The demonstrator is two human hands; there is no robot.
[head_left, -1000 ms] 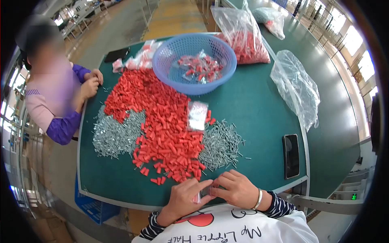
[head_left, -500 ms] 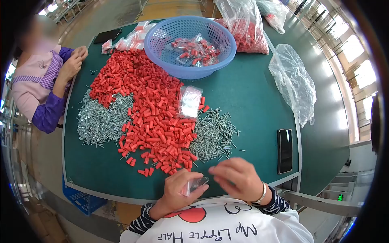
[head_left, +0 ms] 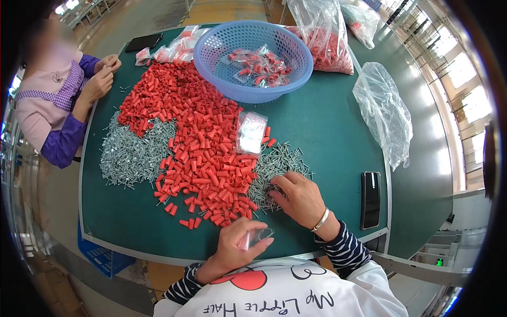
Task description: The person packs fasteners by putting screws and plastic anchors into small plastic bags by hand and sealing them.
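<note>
My left hand [head_left: 238, 243] is closed on a small clear plastic bag [head_left: 257, 236], its mouth held apart between thumb and fingers near the table's front edge. My right hand [head_left: 300, 201], wearing a bracelet, reaches into the right-hand pile of small metal screws [head_left: 280, 161]. Its thumb and forefinger stand apart over the screws, and the other fingertips are hidden. Left of that pile spreads a large heap of red tapered plastic caps [head_left: 203, 142]. On the heap's right edge lies a stack of flat clear bags [head_left: 251, 133].
A blue perforated basket [head_left: 253, 95] holds filled bags [head_left: 261, 68]. Another screw pile [head_left: 132, 156] lies left, beside a seated co-worker [head_left: 58, 105]. A large bag of red caps [head_left: 327, 50], an empty plastic bag [head_left: 383, 113] and a phone [head_left: 371, 201] lie on the right.
My right hand has moved forward, away from beside the left hand, down to the screw pile. My left hand keeps holding the small bag in nearly the same place.
</note>
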